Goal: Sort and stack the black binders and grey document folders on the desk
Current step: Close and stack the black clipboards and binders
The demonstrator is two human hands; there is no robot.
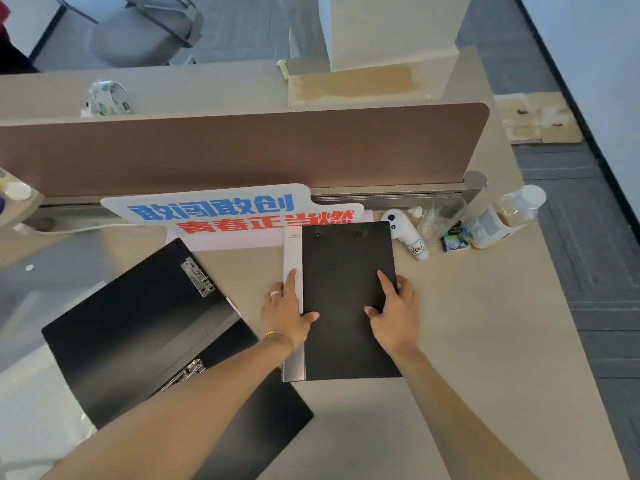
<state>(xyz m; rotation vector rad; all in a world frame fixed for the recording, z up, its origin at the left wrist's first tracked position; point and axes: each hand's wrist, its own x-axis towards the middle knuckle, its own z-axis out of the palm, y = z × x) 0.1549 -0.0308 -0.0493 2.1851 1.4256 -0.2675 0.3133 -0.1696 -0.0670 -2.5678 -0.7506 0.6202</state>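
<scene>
Nearest to you, at the lower left, two open black binders point(138, 334) lie spread on the bench point(467, 358), one partly over the other, their metal clips point(199, 277) facing up. They are not yet closed or stacked, so I judge they wait for later.

In the middle, your hands rest on the pile you are building. A closed black binder point(349, 289) lies on top of a grey document folder point(293, 258), of which only a narrow strip shows along the left side. Your left hand point(285, 315) lies flat and open, fingers on the grey strip, thumb on the black cover. Your right hand point(394, 315) is also flat and open, pressing the right part of the cover near its edge. Neither grip closes around anything; both only press down.

The step in hand seems to be squaring the pile. To do it well, keep the left hand firm on the grey folder so it does not slide, and push the black binder with the right hand toward the left until the edges meet. Check the near edge also.

Farther away, near the pile, stand a printed sign point(239, 213), a white controller point(407, 233) and a plastic bottle point(505, 216), before the brown divider point(242, 150). Do not push the pile into them.
</scene>
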